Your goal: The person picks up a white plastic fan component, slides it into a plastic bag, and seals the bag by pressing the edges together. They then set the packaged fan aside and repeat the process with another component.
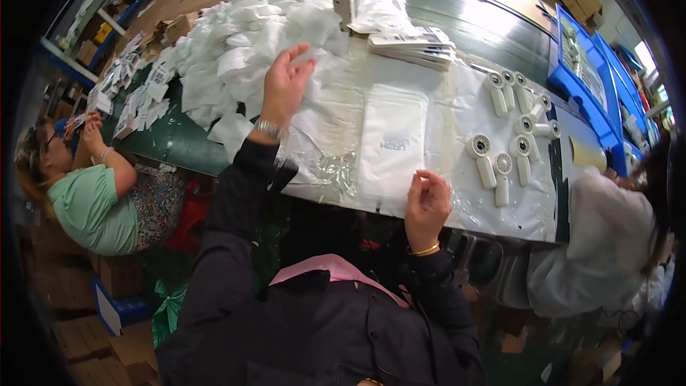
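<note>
While the left hand point(286, 89), fingers parted and seemingly empty, hovers by the far-left crumpled white plastic heap point(246, 46), the right hand point(426, 207) curls, hold unclear, near the flat white printed pouch point(393, 125) mid-desk point(179, 160), likely between pickups that call for light pinching.

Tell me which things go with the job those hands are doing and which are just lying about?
Probably for the job:
flat white bag, near the right hand
white plastic heap, near the left hand
fans
printed stack, beyond the flat white bag

Probably just lying about:
cardboard boxes, lower left
green bag
</note>
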